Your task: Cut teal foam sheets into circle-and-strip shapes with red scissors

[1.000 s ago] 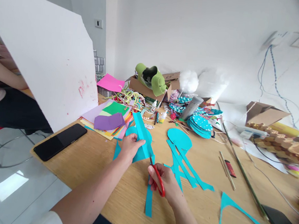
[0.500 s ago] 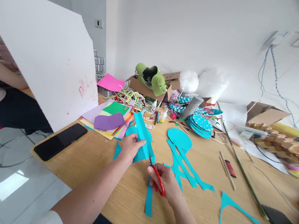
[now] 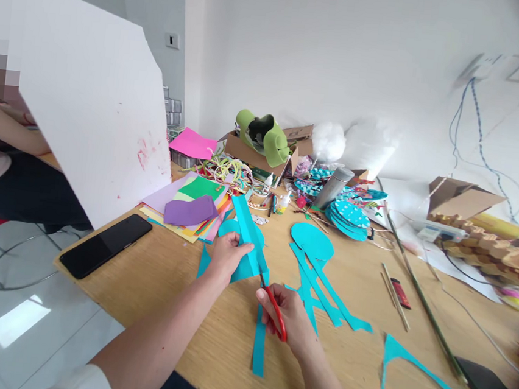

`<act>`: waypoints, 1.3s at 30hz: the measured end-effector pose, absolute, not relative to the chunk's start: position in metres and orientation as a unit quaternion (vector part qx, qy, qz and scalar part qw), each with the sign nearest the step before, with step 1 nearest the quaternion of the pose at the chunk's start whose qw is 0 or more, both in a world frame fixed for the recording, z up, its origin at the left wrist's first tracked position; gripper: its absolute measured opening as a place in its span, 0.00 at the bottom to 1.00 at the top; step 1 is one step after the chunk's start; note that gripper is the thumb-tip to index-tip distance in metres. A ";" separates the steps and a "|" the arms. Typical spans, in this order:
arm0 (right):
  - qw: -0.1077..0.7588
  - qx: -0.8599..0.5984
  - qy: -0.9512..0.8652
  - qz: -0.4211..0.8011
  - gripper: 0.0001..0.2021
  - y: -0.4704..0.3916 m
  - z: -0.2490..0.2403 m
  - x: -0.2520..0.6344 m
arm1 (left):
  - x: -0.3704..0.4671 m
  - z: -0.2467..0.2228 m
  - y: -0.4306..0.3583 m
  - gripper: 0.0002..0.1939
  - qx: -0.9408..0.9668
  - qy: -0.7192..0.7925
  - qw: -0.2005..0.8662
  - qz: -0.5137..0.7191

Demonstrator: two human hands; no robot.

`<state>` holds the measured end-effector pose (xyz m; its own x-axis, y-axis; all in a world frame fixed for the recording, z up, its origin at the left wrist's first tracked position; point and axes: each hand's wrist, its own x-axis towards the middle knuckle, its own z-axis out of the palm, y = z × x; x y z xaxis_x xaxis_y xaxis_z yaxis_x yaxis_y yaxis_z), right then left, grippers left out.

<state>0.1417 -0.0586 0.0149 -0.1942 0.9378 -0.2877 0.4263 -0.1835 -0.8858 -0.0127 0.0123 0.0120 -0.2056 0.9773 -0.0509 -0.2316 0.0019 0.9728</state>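
A folded strip of turquoise paper [image 3: 247,229] is pinched between the thumb and fingers of my left hand [image 3: 227,254]. My right hand [image 3: 288,313] is closed around the red handles of a pair of scissors [image 3: 276,308], whose blades meet the lower end of that paper. Beneath the scissors a narrow turquoise strip [image 3: 259,347] hangs or lies toward the table's front; my hand partly hides it. More turquoise paper lies under my left hand. To the right are a turquoise paper circle [image 3: 312,241] and several cut strips [image 3: 324,289].
A black phone [image 3: 105,246] lies at the table's left edge, near a stack of coloured paper [image 3: 189,211]. Behind stand a metal bottle [image 3: 333,188] and dotted turquoise discs [image 3: 349,218]. A long green stick [image 3: 423,302] crosses the right side. Another person sits beyond a white board [image 3: 90,92].
My hands, the scissors and the paper stay almost exactly where they were. The other person at the far left has shifted slightly.
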 end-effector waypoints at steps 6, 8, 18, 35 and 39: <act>0.258 -0.590 -0.565 0.515 0.23 -0.059 0.013 0.141 | -0.012 0.014 0.012 0.12 0.376 0.502 0.506 0.593; 0.262 -0.593 -0.563 0.513 0.23 -0.059 0.013 0.140 | -0.013 0.014 0.011 0.12 0.380 0.505 0.501 0.592; 0.274 -0.589 -0.565 0.509 0.22 -0.059 0.013 0.140 | -0.008 0.013 0.012 0.14 0.352 0.497 0.556 0.566; 0.296 -0.596 -0.548 0.506 0.23 -0.058 0.011 0.142 | -0.010 0.011 0.011 0.10 0.429 0.502 0.524 0.538; 0.300 -0.596 -0.547 0.506 0.23 -0.059 0.012 0.140 | -0.010 0.012 0.009 0.11 0.428 0.512 0.523 0.531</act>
